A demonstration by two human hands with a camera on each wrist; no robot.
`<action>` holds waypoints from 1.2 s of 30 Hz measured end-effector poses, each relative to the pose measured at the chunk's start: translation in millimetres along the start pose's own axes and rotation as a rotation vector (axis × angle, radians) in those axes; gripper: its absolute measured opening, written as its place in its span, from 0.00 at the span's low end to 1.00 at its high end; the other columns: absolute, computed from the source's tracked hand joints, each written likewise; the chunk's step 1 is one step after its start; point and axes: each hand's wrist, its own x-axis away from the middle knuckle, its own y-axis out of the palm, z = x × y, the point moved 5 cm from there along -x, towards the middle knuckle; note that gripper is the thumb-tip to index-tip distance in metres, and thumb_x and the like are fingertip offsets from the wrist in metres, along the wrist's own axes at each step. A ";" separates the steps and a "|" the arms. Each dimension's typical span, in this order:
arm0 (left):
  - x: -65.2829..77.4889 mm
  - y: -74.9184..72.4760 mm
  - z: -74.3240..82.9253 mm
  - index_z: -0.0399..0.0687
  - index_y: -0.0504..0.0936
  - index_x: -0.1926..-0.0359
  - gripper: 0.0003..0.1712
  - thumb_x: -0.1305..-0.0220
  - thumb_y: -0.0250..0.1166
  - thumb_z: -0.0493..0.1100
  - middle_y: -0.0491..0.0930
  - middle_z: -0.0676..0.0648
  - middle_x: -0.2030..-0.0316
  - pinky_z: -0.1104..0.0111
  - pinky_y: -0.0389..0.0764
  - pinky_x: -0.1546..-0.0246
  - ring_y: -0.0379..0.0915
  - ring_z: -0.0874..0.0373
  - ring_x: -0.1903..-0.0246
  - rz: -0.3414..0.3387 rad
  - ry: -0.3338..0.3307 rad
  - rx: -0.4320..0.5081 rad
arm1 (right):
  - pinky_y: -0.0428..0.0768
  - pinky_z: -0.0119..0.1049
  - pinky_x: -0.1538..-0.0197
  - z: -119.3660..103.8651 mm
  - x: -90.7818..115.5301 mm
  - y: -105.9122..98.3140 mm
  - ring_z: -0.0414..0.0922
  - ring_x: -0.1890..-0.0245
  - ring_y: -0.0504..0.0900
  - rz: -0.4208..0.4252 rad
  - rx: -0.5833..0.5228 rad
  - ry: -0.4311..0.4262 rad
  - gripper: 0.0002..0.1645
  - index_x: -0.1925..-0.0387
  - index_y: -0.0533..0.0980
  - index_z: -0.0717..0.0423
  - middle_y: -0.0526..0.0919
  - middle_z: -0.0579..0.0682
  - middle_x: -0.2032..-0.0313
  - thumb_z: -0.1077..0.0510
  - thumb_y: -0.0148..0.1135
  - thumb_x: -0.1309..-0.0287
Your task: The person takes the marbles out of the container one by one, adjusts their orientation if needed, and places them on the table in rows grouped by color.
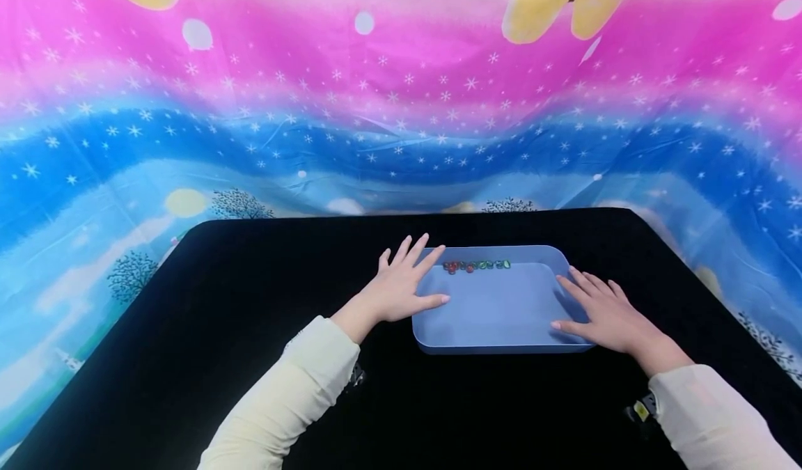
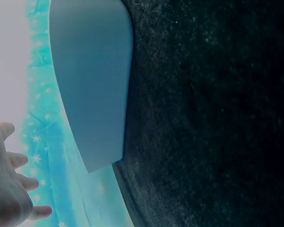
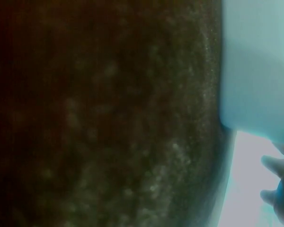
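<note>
A shallow blue-grey tray (image 1: 495, 310) lies on the black-covered table. Along its far side sits a row of small glassy pieces, red ones (image 1: 452, 267) at the left and green ones (image 1: 491, 264) towards the right. My left hand (image 1: 397, 289) is spread over the tray's left edge, fingers straight, thumb reaching over the inside. At the right edge my right hand (image 1: 608, 313) is spread too, overlapping the rim. Neither hand holds anything. In the left wrist view the left hand (image 2: 9, 175) shows beside the tray's outer wall (image 2: 92, 85); the right wrist view catches a few fingertips (image 3: 274, 165) past the wall (image 3: 260, 80).
The black table (image 1: 219, 345) extends to both sides and in front of the tray. Behind it hangs a pink and blue cloth (image 1: 401, 122) with snowflakes, close to the table's far edge. Dark devices (image 1: 642, 411) show at the wrists near the pale sleeves.
</note>
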 end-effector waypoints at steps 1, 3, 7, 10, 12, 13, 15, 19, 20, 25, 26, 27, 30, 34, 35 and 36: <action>-0.4 0.5 0.4 0.69 0.33 0.36 0.44 0.49 0.41 0.73 0.27 0.52 0.35 0.44 0.38 0.45 0.22 0.50 0.37 -0.006 -0.001 0.003 | 0.38 0.64 0.48 0.1 -0.6 0.4 0.64 0.41 0.43 -0.003 0.000 0.001 0.52 0.36 0.50 0.59 0.42 0.64 0.37 0.31 0.50 0.53; -1.3 1.5 0.8 0.70 0.33 0.36 0.44 0.49 0.39 0.74 0.26 0.53 0.35 0.44 0.38 0.45 0.21 0.51 0.38 -0.022 -0.006 0.007 | 0.38 0.64 0.48 0.4 -1.8 1.5 0.64 0.40 0.43 -0.008 -0.008 0.004 0.52 0.36 0.51 0.59 0.42 0.64 0.37 0.31 0.50 0.54; -2.2 3.0 1.6 0.70 0.33 0.36 0.44 0.49 0.38 0.74 0.27 0.53 0.35 0.44 0.38 0.45 0.22 0.51 0.37 -0.038 -0.011 0.008 | 0.38 0.64 0.47 2.0 -4.1 4.7 0.63 0.40 0.43 -0.015 -0.020 0.007 0.52 0.36 0.51 0.58 0.41 0.64 0.37 0.30 0.49 0.54; -3.9 4.3 1.5 0.69 0.34 0.35 0.43 0.48 0.40 0.73 0.27 0.53 0.35 0.45 0.37 0.45 0.23 0.49 0.37 -0.039 -0.006 0.030 | 0.38 0.64 0.47 3.2 -4.7 5.5 0.64 0.40 0.43 0.001 -0.017 -0.002 0.51 0.36 0.51 0.58 0.41 0.64 0.37 0.31 0.51 0.54; -5.3 5.2 1.3 0.69 0.34 0.35 0.43 0.47 0.41 0.72 0.27 0.53 0.35 0.45 0.36 0.44 0.23 0.50 0.37 -0.041 -0.006 0.060 | 0.39 0.63 0.47 3.5 -4.7 5.1 0.63 0.40 0.44 0.007 -0.016 -0.005 0.51 0.37 0.51 0.58 0.42 0.64 0.37 0.32 0.51 0.53; -6.1 5.9 0.9 0.68 0.34 0.35 0.43 0.47 0.42 0.71 0.27 0.53 0.35 0.45 0.37 0.44 0.24 0.49 0.37 -0.041 -0.006 0.070 | 0.39 0.63 0.47 3.5 -4.7 4.6 0.63 0.40 0.44 0.011 -0.014 -0.006 0.51 0.37 0.51 0.59 0.42 0.64 0.37 0.32 0.51 0.53; -7.7 7.3 0.3 0.68 0.34 0.35 0.43 0.47 0.42 0.71 0.27 0.53 0.35 0.46 0.36 0.44 0.24 0.50 0.37 -0.043 -0.007 0.098 | 0.39 0.63 0.47 3.4 -4.8 4.0 0.63 0.40 0.44 0.011 -0.015 -0.008 0.51 0.37 0.52 0.59 0.42 0.64 0.37 0.32 0.51 0.53; -10.2 9.1 0.1 0.67 0.34 0.35 0.43 0.47 0.41 0.71 0.28 0.53 0.35 0.48 0.37 0.43 0.25 0.50 0.37 -0.045 0.000 0.137 | 0.40 0.63 0.47 2.6 -5.2 2.3 0.63 0.40 0.44 -0.001 -0.004 -0.006 0.51 0.37 0.51 0.59 0.42 0.64 0.37 0.32 0.50 0.53; -10.7 9.4 0.2 0.67 0.35 0.35 0.43 0.47 0.41 0.71 0.28 0.53 0.35 0.49 0.37 0.43 0.25 0.50 0.37 -0.045 0.003 0.148 | 0.40 0.63 0.47 2.6 -5.5 2.2 0.63 0.40 0.44 -0.004 -0.001 -0.006 0.51 0.37 0.51 0.59 0.41 0.64 0.37 0.31 0.50 0.53; -12.2 10.6 -0.1 0.65 0.36 0.35 0.43 0.47 0.42 0.71 0.29 0.52 0.35 0.50 0.38 0.42 0.26 0.51 0.37 -0.058 0.004 0.197 | 0.40 0.62 0.46 2.6 -6.6 1.6 0.63 0.40 0.43 -0.013 -0.009 -0.005 0.52 0.37 0.50 0.60 0.41 0.65 0.37 0.31 0.50 0.53; -12.4 11.0 -0.4 0.65 0.36 0.35 0.43 0.46 0.42 0.71 0.29 0.52 0.35 0.50 0.38 0.42 0.26 0.51 0.37 -0.060 0.002 0.204 | 0.40 0.61 0.45 2.7 -6.9 1.5 0.63 0.40 0.43 -0.016 -0.016 -0.006 0.52 0.37 0.50 0.60 0.41 0.65 0.37 0.32 0.51 0.53; -12.8 11.3 -0.9 0.65 0.36 0.35 0.43 0.46 0.42 0.71 0.29 0.52 0.35 0.50 0.38 0.42 0.26 0.52 0.37 -0.063 -0.002 0.210 | 0.40 0.61 0.45 2.7 -7.2 1.4 0.63 0.40 0.43 -0.017 -0.022 -0.006 0.52 0.37 0.50 0.60 0.41 0.65 0.37 0.32 0.51 0.53; -14.1 12.2 -2.3 0.65 0.36 0.35 0.43 0.46 0.43 0.71 0.30 0.52 0.35 0.51 0.38 0.42 0.26 0.53 0.37 -0.068 -0.006 0.225 | 0.40 0.61 0.45 2.8 -8.2 1.2 0.63 0.40 0.43 -0.017 -0.034 -0.007 0.51 0.37 0.50 0.60 0.41 0.65 0.37 0.32 0.51 0.53; -16.1 13.8 -3.1 0.66 0.36 0.35 0.43 0.46 0.43 0.71 0.30 0.54 0.35 0.53 0.37 0.41 0.26 0.55 0.37 -0.076 -0.001 0.251 | 0.40 0.61 0.45 3.4 -9.8 1.7 0.63 0.40 0.42 -0.024 -0.046 -0.004 0.51 0.37 0.50 0.60 0.40 0.65 0.37 0.32 0.51 0.53; -16.6 14.2 -3.1 0.66 0.36 0.35 0.43 0.46 0.43 0.70 0.30 0.54 0.35 0.53 0.37 0.41 0.26 0.55 0.37 -0.078 0.002 0.255 | 0.40 0.61 0.45 3.4 -10.3 1.8 0.63 0.40 0.42 -0.027 -0.049 -0.004 0.52 0.36 0.50 0.60 0.40 0.65 0.37 0.32 0.51 0.53; -17.0 14.5 -2.9 0.66 0.36 0.35 0.43 0.46 0.43 0.70 0.30 0.54 0.35 0.53 0.37 0.41 0.26 0.56 0.37 -0.079 0.004 0.259 | 0.40 0.61 0.45 3.3 -10.8 1.9 0.63 0.40 0.42 -0.029 -0.050 -0.003 0.52 0.36 0.50 0.60 0.40 0.65 0.37 0.32 0.51 0.53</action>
